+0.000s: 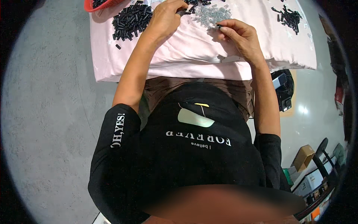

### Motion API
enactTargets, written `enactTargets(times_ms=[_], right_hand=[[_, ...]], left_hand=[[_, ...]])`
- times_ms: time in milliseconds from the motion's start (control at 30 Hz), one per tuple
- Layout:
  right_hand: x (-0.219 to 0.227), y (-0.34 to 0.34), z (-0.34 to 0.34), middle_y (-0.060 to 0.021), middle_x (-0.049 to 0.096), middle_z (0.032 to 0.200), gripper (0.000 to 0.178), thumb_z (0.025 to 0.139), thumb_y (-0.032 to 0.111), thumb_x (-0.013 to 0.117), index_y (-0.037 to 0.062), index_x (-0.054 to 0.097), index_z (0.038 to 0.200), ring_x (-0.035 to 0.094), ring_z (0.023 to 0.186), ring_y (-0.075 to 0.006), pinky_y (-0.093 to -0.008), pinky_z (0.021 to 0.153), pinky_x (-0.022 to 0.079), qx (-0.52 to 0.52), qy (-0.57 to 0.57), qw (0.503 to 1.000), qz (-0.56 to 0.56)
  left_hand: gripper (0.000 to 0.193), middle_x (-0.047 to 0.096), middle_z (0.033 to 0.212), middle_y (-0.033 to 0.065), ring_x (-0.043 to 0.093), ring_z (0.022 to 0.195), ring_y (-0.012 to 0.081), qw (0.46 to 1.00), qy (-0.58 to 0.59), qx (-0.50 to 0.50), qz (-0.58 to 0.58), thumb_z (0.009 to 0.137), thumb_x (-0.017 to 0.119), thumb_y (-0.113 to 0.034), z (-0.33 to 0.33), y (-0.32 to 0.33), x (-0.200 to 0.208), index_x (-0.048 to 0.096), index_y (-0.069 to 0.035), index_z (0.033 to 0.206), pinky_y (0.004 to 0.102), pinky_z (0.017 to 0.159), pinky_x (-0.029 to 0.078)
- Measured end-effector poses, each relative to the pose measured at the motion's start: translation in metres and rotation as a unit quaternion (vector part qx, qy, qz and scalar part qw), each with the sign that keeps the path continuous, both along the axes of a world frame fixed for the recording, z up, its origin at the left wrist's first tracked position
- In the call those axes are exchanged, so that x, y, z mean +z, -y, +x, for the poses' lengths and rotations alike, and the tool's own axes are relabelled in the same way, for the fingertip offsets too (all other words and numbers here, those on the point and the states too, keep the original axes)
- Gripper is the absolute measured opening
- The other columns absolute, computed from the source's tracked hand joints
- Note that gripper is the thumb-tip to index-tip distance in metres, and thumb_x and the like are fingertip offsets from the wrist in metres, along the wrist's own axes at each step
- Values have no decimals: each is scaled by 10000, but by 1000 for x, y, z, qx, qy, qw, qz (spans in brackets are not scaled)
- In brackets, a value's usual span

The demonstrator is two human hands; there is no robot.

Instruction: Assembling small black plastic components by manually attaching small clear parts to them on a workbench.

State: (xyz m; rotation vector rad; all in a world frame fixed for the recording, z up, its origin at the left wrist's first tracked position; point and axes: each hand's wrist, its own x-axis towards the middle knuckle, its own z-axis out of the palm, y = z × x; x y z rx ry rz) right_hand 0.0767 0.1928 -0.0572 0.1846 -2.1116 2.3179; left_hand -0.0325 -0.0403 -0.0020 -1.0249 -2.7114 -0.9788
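Observation:
My left hand (166, 18) is closed over the pink cloth, its fingertips pressed around a small black piece (181, 12) that is partly hidden. To its left lies a large heap of short black cylindrical pieces (132, 20), with one loose piece (118, 46) just in front. My right hand (242, 35) pinches a small black cylindrical piece (219, 26) between thumb and forefinger. This piece is at the near right edge of a spread of small clear or silvery pieces (212, 15). More black pieces (197, 3) lie beyond, at the top edge of the view.
The pink patterned cloth (194, 56) covers the work surface. A red basket (102, 5) with black pieces stands at the far left. Another pile of black, longer-looking pieces (290, 19) lies at the right. Below the right edge, a black object (285, 89) rests on the floor.

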Motion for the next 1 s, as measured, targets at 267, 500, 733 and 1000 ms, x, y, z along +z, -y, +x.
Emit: enactTargets(times_ms=[267,500,733,1000], right_hand=[[0,0,0,-61,730,939,236,1022,117,635,-26,698,1199,689,849,-100,-231,807,575,3,-10,1000,-17],[-1,-1,0,-58,727,942,239,1022,116,635,-27,692,1205,686,855,-98,-231,818,571,3,-10,1000,-7],[-1,-1,-1,-54,723,943,242,1025,112,631,-30,691,1211,679,866,-94,-226,824,562,13,-12,1000,-19],[0,-1,0,-49,727,948,232,1029,107,620,-21,708,1200,677,847,-88,-216,806,561,9,-11,1000,-10]], left_hand=[[85,640,859,216,639,862,389,999,36,29,-20,819,600,16,0,10,3,635,28,895,433,780,499],[102,662,878,224,647,877,391,998,15,63,-4,826,589,7,9,14,5,664,23,893,439,798,502],[140,664,890,216,657,881,383,992,-39,-41,109,844,567,10,3,21,-13,674,10,934,438,784,511],[237,753,888,145,731,791,195,986,117,-22,120,852,658,13,41,-4,3,707,-34,1079,317,739,571]])
